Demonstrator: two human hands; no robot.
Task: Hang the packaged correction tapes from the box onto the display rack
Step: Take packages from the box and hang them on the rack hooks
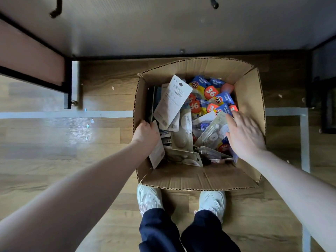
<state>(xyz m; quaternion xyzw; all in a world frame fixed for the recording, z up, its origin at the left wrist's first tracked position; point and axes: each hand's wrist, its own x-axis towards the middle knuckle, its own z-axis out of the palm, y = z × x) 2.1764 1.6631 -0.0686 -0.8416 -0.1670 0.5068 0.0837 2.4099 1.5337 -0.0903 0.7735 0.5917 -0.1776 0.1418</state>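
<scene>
A wood-grain floor [54, 160] runs under a black-framed display rack [67, 84], whose pale back panel fills the top of the view with two dark hooks [54, 13] jutting from it. On the floor just in front of the rack sits an open cardboard box [251, 99], flaps up, heaped with packaged correction tapes [211, 93]: blue, yellow and red cards marked "36" toward the far right, beige cards on the left, one beige pack [172, 100] lying back-side up on top of the pile. The left hand [146, 133] curls its fingers round packs standing at the box's left wall. The right hand [245, 133] lies flat on the packs at the right wall, fingers straight and slightly spread. White shoes [149, 199] and dark trouser legs [158, 231] stand just behind the near flap.
</scene>
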